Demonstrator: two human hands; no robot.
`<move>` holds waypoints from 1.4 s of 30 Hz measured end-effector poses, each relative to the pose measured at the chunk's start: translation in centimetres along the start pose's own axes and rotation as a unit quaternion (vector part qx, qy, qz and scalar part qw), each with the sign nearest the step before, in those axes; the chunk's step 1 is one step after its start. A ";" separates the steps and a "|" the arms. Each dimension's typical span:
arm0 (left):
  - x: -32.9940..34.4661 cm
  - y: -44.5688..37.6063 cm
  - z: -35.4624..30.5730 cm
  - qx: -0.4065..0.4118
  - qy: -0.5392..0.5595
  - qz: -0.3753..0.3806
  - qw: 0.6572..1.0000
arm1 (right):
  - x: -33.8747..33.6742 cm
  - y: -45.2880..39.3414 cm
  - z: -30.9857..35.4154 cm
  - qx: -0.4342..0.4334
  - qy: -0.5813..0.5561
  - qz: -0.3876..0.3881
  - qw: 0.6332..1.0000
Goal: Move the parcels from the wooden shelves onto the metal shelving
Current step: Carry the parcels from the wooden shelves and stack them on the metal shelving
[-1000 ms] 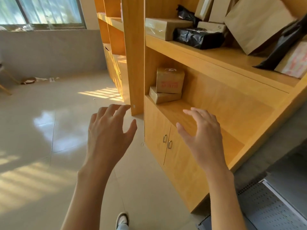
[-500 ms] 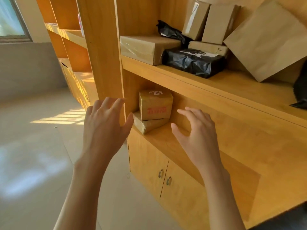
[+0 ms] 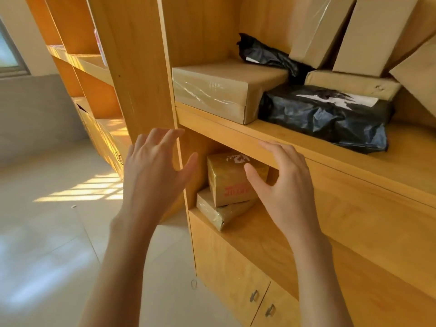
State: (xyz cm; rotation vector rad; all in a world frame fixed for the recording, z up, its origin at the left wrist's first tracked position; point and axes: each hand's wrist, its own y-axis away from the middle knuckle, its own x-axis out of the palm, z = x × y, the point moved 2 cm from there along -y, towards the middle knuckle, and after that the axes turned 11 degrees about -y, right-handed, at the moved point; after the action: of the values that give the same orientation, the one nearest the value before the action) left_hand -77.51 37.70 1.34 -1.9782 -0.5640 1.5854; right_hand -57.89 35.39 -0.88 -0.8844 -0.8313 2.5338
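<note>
In the lower compartment of the wooden shelves point(image 3: 236, 135), a small taped box with red print point(image 3: 228, 182) stands on a flat wrapped parcel point(image 3: 217, 212). My left hand point(image 3: 153, 171) is spread open just left of the box, in front of the upright post. To the box's right my right hand point(image 3: 283, 185) is also open, its thumb across the box's front corner; whether it touches is unclear. Neither hand holds anything. The upper shelf carries a taped cardboard box point(image 3: 221, 88), a black plastic parcel point(image 3: 325, 116) and several brown boxes point(image 3: 368, 34). No metal shelving is in view.
Cabinet doors with small metal handles point(image 3: 254, 296) sit below the lower shelf. A pale tiled floor point(image 3: 47, 232) with sun patches spreads to the left. More wooden shelving point(image 3: 77, 60) runs along the wall toward a window point(image 3: 9, 55).
Both hands have advanced toward the lower compartment and now flank the small printed box. The view has moved closer to the shelves; the metal shelving has left the frame.
</note>
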 end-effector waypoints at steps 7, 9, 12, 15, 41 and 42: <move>4.0 -6.9 3.3 0.005 0.021 -0.002 1.000 | 5.1 -6.3 -0.9 -0.010 -0.005 -0.046 0.999; 5.5 -8.6 4.2 0.005 0.049 0.003 0.999 | 6.1 -7.6 -1.4 0.002 0.002 -0.050 0.999; 7.8 -11.7 5.4 0.012 0.119 0.008 0.993 | 7.4 -9.4 -1.8 0.033 -0.013 -0.080 0.996; 9.8 -15.0 6.3 0.019 0.216 0.016 0.976 | 8.8 -10.7 -1.9 0.077 -0.060 -0.137 0.986; 15.7 -22.6 8.7 0.047 0.458 0.036 0.887 | 13.4 -17.7 -0.2 0.264 -0.089 -0.448 0.850; 15.6 -22.6 8.6 0.043 0.461 0.037 0.885 | 13.2 -17.7 -0.2 0.266 -0.095 -0.447 0.849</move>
State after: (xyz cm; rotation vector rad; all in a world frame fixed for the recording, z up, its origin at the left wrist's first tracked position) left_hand -82.28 66.04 2.64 -2.3827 -0.0221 0.5228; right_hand -65.68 55.52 3.99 -0.0097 -0.3846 1.8324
